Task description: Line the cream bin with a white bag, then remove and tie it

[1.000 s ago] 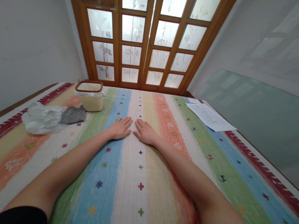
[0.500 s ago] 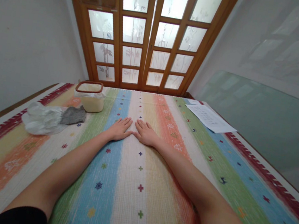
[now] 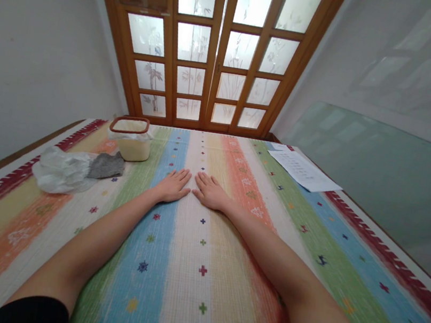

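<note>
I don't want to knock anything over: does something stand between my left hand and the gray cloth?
Nothing visible stands between your left hand and the gray cloth; only striped tablecloth shows there. The lined bin stands just beyond, off that straight line.

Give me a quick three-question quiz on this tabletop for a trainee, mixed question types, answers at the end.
1. Fill in the blank: the brown-rimmed bin stands toward the person's ____ side.
2. What touches the gray fabric? A) papers; B) crumpled white plastic; C) right hand.
3. True or false: the left hand lies palm down on the striped tablecloth.

Key: 1 left; 2 B; 3 true.
</note>
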Motion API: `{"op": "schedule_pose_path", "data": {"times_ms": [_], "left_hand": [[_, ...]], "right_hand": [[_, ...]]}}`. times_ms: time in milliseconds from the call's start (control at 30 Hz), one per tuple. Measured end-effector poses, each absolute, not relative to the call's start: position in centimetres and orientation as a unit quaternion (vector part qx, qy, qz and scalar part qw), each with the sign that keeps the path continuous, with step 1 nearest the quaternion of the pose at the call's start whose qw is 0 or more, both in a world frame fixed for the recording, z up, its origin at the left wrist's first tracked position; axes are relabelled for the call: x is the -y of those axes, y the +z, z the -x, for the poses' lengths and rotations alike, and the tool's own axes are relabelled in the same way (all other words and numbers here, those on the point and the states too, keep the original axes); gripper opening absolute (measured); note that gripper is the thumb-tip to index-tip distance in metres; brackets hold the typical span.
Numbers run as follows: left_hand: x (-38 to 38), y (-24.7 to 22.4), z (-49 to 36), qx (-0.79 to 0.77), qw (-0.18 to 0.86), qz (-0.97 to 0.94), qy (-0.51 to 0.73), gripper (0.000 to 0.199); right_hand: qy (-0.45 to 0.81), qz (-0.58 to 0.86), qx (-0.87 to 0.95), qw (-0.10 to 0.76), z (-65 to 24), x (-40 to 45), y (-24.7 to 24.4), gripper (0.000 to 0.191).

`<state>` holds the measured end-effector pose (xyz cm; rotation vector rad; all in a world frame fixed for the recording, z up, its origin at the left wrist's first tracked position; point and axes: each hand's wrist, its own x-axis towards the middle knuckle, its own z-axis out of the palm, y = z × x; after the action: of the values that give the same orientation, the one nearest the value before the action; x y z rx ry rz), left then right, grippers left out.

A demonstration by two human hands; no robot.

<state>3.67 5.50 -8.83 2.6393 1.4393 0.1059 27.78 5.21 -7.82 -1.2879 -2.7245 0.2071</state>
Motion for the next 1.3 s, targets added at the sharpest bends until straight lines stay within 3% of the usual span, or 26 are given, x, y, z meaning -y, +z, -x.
{"op": "schedule_pose_path", "data": {"times_ms": [967,1300], "left_hand": [[-5.2,-8.9,-3.9,-0.475,0.048,-0.878,0.043,0.08],[-4.7,-8.1,-3.9,-0.469,0.042,-0.88,0.064,0.071]], "right_hand": [[0.049,0.418,0.903,0.089,-27.9,-5.3,-8.4,0.076],[0.06,0.407,0.903,0.127,-28.1,-5.5,-8.3,0.066]]}}
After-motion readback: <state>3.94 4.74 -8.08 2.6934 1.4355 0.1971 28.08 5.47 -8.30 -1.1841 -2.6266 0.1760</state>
